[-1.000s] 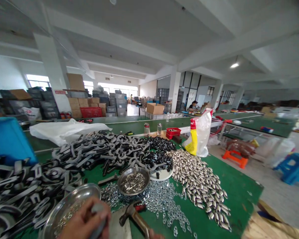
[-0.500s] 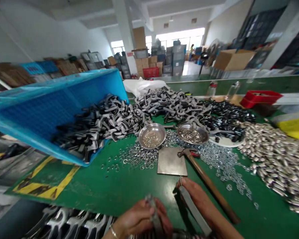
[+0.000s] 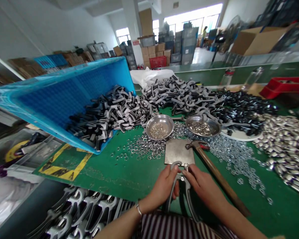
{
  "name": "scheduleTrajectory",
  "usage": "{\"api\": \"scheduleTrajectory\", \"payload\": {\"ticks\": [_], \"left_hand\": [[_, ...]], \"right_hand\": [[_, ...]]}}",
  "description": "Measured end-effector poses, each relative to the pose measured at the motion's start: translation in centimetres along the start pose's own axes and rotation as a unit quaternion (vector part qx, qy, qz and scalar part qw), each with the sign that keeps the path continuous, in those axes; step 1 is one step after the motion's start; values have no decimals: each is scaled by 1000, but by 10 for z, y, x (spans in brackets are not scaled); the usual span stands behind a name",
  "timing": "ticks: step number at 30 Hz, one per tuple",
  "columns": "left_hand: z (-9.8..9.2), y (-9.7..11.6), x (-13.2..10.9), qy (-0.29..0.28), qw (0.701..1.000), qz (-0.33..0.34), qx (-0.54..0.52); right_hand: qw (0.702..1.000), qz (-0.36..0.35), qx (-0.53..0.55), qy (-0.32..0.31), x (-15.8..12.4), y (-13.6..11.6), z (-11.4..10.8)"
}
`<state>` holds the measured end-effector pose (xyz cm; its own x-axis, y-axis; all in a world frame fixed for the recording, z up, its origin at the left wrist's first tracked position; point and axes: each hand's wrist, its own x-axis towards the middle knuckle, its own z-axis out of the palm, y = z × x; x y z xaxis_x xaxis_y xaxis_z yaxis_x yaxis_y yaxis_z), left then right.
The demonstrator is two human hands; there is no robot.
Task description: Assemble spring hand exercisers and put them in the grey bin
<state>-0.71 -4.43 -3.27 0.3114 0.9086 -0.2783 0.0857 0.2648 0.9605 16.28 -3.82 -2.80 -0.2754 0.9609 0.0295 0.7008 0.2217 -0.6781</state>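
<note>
My left hand (image 3: 163,186) is closed on a grey hooked hand-grip handle (image 3: 171,198), just below the steel plate (image 3: 178,153). Beside it, my right hand (image 3: 203,183) is closed on a second grey handle (image 3: 190,203), with a small coil spring (image 3: 186,167) showing at its top. Both handles meet at their upper ends, and their legs spread downward toward my body. Fingers hide part of the joint. A claw hammer (image 3: 220,179) with a wooden shaft lies right of my right hand, its head on the plate's edge.
A tipped blue crate (image 3: 89,74) spills grey handles (image 3: 127,113). Two metal bowls (image 3: 168,124) hold small parts. Loose rings (image 3: 149,147), nuts (image 3: 239,162), and shiny metal pieces (image 3: 284,142) cover the green table (image 3: 129,182). Finished-looking hand grips (image 3: 76,205) fill a bin at lower left.
My hands, apart before with one handle each, have come together below the plate, bringing the two handles' tops against each other. The camera view has shifted.
</note>
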Motion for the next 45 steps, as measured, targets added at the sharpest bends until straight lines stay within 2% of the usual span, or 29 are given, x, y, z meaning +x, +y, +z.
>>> {"api": "scheduleTrajectory", "payload": {"ticks": [3, 7, 9, 11, 14, 17, 21, 25, 28, 32, 33, 34, 37, 38, 39, 42, 45], "left_hand": [[6, 4, 2, 3, 1000, 15, 23], [12, 8, 5, 55, 996, 47, 54], [11, 7, 4, 56, 992, 55, 98], [5, 6, 3, 48, 981, 67, 176], [-7, 7, -2, 18, 941, 107, 321], [-16, 16, -7, -57, 898, 123, 420], [-15, 37, -16, -149, 858, 93, 483], [-8, 58, -16, -174, 828, 125, 518], [-12, 62, 9, -144, 832, 154, 513], [-29, 52, 75, -111, 845, 147, 501], [-33, 49, 92, -104, 834, 136, 524], [-36, 46, 107, -90, 810, 127, 565], [-38, 48, 138, -58, 711, 134, 688], [-36, 52, 146, -55, 689, 147, 707], [-33, 58, 154, -53, 679, 164, 714], [-15, 82, 186, -49, 682, 202, 701], [10, 105, 229, -54, 685, 223, 691]], "right_hand": [[1000, -8, -11, 4, 2, -2, -1], [998, -5, 34, 51, 2, -4, -4], [996, -4, 64, 59, 0, -5, -6], [996, -3, 83, 39, -2, -6, -8], [994, -5, 111, -4, -7, -9, -15], [986, -15, 155, -51, -13, -14, -24], [979, -42, 183, -77, -24, -21, -37], [987, -70, 124, -76, -28, -21, -39], [996, -62, 63, -32, -9, -7, -32], [999, -48, -16, -5, 53, 28, -30], [998, -48, -44, 1, 71, 38, -34], [997, -49, -67, 11, 88, 49, -41], [989, -39, -131, 47, 127, 81, -71], [986, -31, -152, 56, 136, 91, -83], [983, -21, -173, 63, 144, 100, -94], [973, 11, -221, 63, 166, 123, -115], [967, 43, -249, 44, 189, 133, -114]]}}
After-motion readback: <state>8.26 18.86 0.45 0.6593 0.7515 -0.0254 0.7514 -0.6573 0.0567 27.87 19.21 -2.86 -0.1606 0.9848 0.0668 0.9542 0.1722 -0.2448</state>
